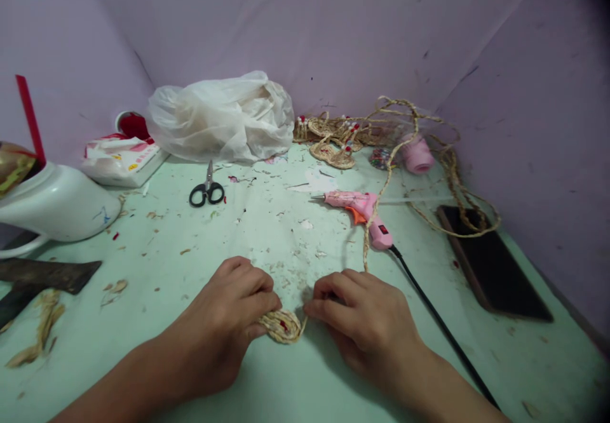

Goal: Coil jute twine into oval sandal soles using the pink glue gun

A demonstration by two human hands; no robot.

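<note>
My left hand (pixel 233 321) pinches the left side of a small flat coil of braided straw cord (pixel 284 328), low at the middle of the table. A red spot shows at the coil's centre. To its right, my right hand (pixel 365 321) is closed, fingertips on the cord's free run where it leaves the coil. From behind that hand the braided cord (pixel 391 162) rises over a pink glue gun (pixel 355 202) and loops to a tangle at the back right. The glue gun lies on its side, nozzle pointing left.
Black-handled scissors (pixel 207 188) lie beyond my left hand. Behind them sits a white plastic bag (pixel 229 118), with finished straw pieces (pixel 331 143) beside it. A phone (pixel 490 264) lies right, a white pitcher (pixel 67 204) and a hammer-like tool (pixel 52 274) left. The gun's black cable (pixel 443 324) runs toward me.
</note>
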